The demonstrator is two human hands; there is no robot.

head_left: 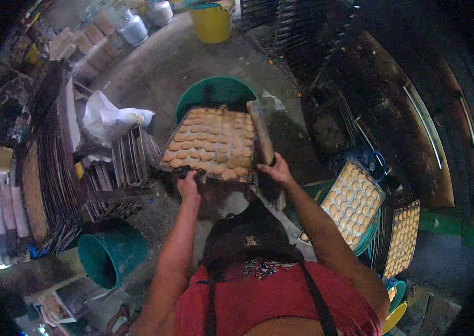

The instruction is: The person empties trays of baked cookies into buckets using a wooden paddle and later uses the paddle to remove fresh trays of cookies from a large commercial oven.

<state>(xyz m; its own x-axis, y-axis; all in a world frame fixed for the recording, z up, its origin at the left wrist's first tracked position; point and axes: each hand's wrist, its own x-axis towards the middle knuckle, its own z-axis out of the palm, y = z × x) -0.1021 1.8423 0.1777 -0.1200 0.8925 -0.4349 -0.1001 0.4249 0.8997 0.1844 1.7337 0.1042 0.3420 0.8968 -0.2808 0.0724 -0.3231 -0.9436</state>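
Note:
A baking tray (162,162) full of rows of small golden-brown biscuits (213,140) is in front of me, partly over the round green tub (214,89). My left hand (189,182) grips the tray's near left corner, where a dark patch, perhaps a cloth, shows by the fingers. Along the tray's right side stands a narrow wooden board (261,131), tilted on edge. My right hand (276,169) is closed round the near end of this board, close to the tray's near right corner. Whether those fingers also touch the tray, I cannot tell.
To the right lean more trays of biscuits (353,204) (402,238). Stacked metal trays (60,185) and a white sack (111,120) are on the left. A green bin (111,255) stands at lower left. Farther off are a yellow bucket (211,25) and gas cylinders (133,28).

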